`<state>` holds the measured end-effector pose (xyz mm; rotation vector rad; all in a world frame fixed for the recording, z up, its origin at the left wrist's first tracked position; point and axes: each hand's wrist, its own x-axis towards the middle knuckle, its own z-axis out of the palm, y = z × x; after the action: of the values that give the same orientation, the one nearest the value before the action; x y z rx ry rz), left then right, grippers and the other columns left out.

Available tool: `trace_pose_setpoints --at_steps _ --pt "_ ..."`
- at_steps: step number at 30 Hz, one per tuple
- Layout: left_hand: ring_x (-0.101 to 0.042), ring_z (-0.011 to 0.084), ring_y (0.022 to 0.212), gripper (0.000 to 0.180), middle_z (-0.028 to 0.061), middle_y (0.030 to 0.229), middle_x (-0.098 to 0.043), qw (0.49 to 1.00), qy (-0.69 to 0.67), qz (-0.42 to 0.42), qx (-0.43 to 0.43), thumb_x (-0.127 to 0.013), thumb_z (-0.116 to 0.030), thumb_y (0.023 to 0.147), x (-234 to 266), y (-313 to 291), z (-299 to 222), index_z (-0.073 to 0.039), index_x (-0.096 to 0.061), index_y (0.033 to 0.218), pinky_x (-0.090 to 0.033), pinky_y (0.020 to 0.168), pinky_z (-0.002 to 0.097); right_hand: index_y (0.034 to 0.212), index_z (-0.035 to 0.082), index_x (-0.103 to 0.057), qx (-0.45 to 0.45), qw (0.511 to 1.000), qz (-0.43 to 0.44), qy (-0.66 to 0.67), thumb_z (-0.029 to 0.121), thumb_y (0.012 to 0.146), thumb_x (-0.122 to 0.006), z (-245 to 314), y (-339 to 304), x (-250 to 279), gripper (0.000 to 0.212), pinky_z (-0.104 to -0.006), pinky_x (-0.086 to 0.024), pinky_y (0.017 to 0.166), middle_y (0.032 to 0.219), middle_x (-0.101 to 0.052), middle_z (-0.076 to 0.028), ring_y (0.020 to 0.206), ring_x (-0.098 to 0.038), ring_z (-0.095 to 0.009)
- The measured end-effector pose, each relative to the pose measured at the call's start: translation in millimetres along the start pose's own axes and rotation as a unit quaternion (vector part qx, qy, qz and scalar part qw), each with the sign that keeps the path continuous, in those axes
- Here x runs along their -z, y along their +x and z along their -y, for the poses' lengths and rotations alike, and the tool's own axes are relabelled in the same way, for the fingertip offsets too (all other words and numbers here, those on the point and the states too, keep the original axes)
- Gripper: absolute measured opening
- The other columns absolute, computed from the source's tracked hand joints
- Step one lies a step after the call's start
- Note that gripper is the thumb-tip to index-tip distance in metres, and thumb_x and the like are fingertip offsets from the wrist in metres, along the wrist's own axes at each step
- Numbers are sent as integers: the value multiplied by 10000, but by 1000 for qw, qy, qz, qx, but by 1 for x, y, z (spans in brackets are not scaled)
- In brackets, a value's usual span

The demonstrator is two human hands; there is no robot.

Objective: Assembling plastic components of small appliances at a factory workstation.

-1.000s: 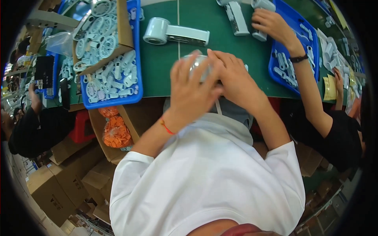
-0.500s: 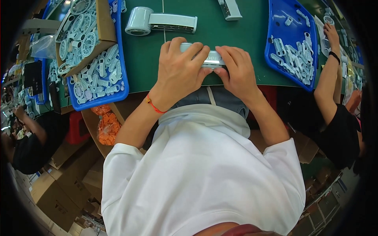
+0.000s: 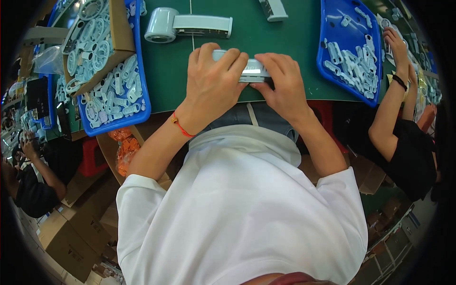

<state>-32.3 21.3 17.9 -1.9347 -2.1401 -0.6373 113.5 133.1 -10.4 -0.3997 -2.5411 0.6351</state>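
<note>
Near the table's front edge, both my hands grip a pale plastic housing (image 3: 255,70), long and glossy, with a dark strip along its lower side. My left hand (image 3: 213,73) is wrapped over its left part, hiding most of that end. On the right end, my right hand (image 3: 281,81) pinches it between thumb and fingers. Beyond my hands lies another pale housing (image 3: 202,23), with a fat round head (image 3: 161,23) at its left and a straight arm. Farther right, a similar pale piece (image 3: 273,9) is cut off by the upper edge of the view.
To the left, a blue tray (image 3: 118,119) holds small pale plastic parts, with a cardboard box (image 3: 122,28) of ring-shaped parts over it. Another blue tray (image 3: 327,71) of small parts stands right. Beyond it a co-worker's hand (image 3: 398,47) handles parts. An orange-filled bag (image 3: 126,154) hangs below the table.
The housing has tipped slightly in my hands, so its dark lower side shows more. My right thumb has shifted a little left. The whole view has moved slightly.
</note>
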Motion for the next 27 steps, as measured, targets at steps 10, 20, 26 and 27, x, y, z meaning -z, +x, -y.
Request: trace_pose_setpoints --at_steps 10,20,26,27 --pt "-519 287 904 453 17 982 -596 999 -40 -24 -22 -750 -249 608 -7 -5 8 -86 -619 1010 -415 786 416 1181 47 -559 10 996 -3 87 38 651 -726 -8 1 3 556 -372 -416 891 1095 -578 -112 995 -532 -304" --pt "-519 301 906 411 16 969 -586 999 -10 -43 -28 -701 -314 669 -11 -8 6 -84 -625 1001 -418 790 440 1156 35 -587 11 998 -36 58 48 678 -693 -3 -5 -4 489 -373 -446 847 1115 -578 -124 992 -541 -300" --pt "-519 304 923 412 9 962 -573 991 107 -64 -40 -685 -362 676 -15 -11 -1 -83 -638 976 -417 825 464 1158 43 -587 60 997 -51 -13 166 799 -629 -10 -7 -8 382 -385 -412 862 1093 -577 -103 984 -540 -289" --pt "-517 302 928 405 6 960 -571 992 86 -84 -39 -677 -366 683 -19 -11 0 -82 -641 970 -420 815 459 1155 62 -593 63 996 -67 -17 211 799 -626 -11 -8 -11 387 -393 -399 855 1077 -571 -85 973 -536 -275"
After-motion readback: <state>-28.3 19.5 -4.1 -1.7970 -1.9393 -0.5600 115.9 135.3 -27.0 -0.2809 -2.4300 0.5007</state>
